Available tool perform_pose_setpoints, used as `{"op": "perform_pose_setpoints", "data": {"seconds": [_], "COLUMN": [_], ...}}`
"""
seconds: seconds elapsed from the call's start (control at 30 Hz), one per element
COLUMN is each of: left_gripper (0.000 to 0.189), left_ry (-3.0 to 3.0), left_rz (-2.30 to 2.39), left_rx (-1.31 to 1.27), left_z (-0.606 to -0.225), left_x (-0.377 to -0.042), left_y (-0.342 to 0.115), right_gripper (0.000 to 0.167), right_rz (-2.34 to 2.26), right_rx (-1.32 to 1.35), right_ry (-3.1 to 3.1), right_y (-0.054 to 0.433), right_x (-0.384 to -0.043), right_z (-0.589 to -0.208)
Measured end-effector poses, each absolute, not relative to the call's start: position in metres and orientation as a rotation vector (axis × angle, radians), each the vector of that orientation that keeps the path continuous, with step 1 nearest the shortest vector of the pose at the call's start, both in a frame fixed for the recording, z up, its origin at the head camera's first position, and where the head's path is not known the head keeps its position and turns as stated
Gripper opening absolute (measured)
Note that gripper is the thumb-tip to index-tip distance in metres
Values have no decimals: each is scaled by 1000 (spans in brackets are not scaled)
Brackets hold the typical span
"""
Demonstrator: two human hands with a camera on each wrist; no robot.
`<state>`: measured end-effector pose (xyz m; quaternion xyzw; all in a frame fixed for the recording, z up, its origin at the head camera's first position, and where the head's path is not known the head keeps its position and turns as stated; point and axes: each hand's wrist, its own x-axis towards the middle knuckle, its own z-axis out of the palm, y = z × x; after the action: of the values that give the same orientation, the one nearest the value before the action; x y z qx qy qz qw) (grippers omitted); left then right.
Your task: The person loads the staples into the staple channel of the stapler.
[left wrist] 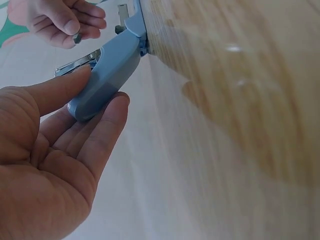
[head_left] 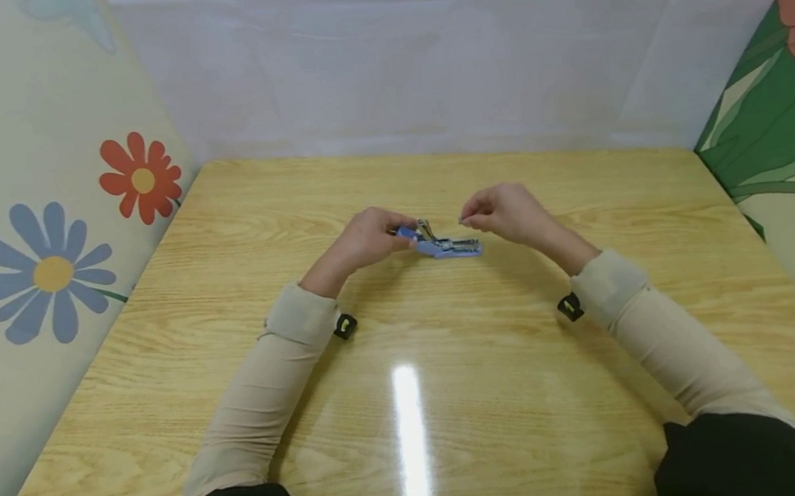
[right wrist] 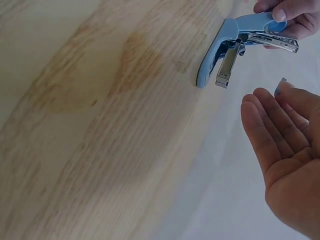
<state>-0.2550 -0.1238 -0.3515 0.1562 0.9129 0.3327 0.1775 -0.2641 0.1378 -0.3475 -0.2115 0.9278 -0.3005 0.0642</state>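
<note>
The stapler (left wrist: 111, 70) has a smooth plastic shell with a soft sheen, and its inner metal parts (right wrist: 228, 66) look bright and polished. The small grey piece (left wrist: 77, 38) seems to be duller metal. The desk (head_left: 521, 394) shows wood grain under a smooth, glossy finish. Behind, the white sheet (head_left: 383, 70) looks creased, cloth or plastic unclear. Both pale sleeves (head_left: 263, 406) are matt, wrinkled cloth.
</note>
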Motion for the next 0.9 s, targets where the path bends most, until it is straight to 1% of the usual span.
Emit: {"op": "perform_pose_setpoints", "data": {"seconds": [0.9], "left_gripper": [43], "left_ry": [2577], "left_rz": [969], "left_rx": [440], "left_z": [-353], "left_x": [-255], "left_y": [-124], "right_gripper": [15], "right_rz": [-807], "right_rx": [-703], "right_ry": [2810], "right_y": [132], "right_x": [-262], "right_z": [-363]}}
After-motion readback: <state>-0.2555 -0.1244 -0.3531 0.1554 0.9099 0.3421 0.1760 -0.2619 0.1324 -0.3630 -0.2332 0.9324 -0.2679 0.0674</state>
